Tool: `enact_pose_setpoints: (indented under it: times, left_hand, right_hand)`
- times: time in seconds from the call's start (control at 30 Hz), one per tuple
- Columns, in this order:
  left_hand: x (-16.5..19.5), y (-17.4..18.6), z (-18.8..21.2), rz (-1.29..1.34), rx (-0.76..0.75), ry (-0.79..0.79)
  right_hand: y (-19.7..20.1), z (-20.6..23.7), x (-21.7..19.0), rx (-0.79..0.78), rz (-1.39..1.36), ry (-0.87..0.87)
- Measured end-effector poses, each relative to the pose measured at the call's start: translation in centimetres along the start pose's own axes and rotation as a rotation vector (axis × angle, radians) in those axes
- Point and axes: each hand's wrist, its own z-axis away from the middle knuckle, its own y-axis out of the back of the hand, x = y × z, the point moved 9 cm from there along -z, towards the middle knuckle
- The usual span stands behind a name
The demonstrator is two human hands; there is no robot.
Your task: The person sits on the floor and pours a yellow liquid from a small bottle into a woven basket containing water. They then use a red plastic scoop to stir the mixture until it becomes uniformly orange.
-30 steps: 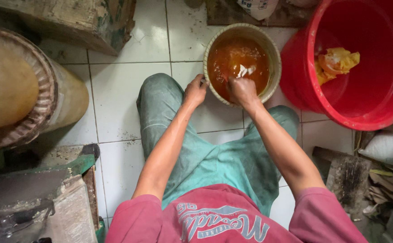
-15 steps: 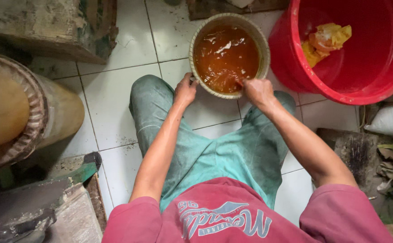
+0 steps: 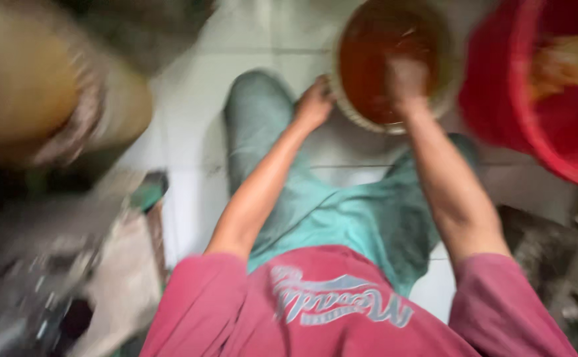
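Motion blur smears the whole view, so read it with care. Your left hand (image 3: 313, 106) grips the near rim of the pale round bowl (image 3: 358, 118) of orange-brown liquid (image 3: 376, 63), fingers curled over its edge to steady it. Your right hand (image 3: 407, 80) is down inside the bowl, in or on the liquid; whether its fingers are open or closed around something, I cannot tell through the blur. The bowl stands on the white tiled floor (image 3: 190, 132) just ahead of your knees, touching or nearly touching the red tub (image 3: 534, 112) on your right, which holds something yellowish (image 3: 567, 63).

By my reading, you are in the middle of working something by hand in that liquid. The next move calls for a firm left-hand hold on the rim, so the bowl does not tip or slide on the tile, and a slow right hand to avoid slopping liquid over the edge.

At far left sits a tan cylindrical drum (image 3: 44, 86), well apart from both hands.
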Motion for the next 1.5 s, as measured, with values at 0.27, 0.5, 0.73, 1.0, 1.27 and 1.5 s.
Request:
enact_pose_setpoints:
  times: [0.27, 0.5, 0.73, 1.0, 1.27, 1.5]
  left_hand:
    - [-3.9, -1.2, 0.0, 0.067, -0.013, 0.045]
    - [-5.2, -1.8, -0.6, 0.016, -0.020, 0.072]
    - [-6.0, -2.5, -1.0, 0.031, -0.016, 0.108]
    - [-5.6, -1.6, -1.0, 0.086, 0.037, 0.040]
    - [-4.9, -0.8, -0.7, 0.055, 0.008, 0.068]
    - [-5.0, -0.9, -0.8, 0.049, 0.022, 0.052]
  right_hand:
    - [1.5, 3.9, -7.6, -0.046, -0.388, 0.258]
    - [-0.7, 10.5, -3.5, -0.316, -0.283, 0.220]
    - [-4.2, 10.4, 3.2, -0.324, 0.018, 0.068]
    - [-1.8, 3.9, -0.1, 0.134, 0.034, 0.205]
    - [-1.4, 1.4, -6.8, -0.088, -0.068, 0.171]
    - [-0.4, 6.9, -7.3, -0.261, -0.272, 0.212]
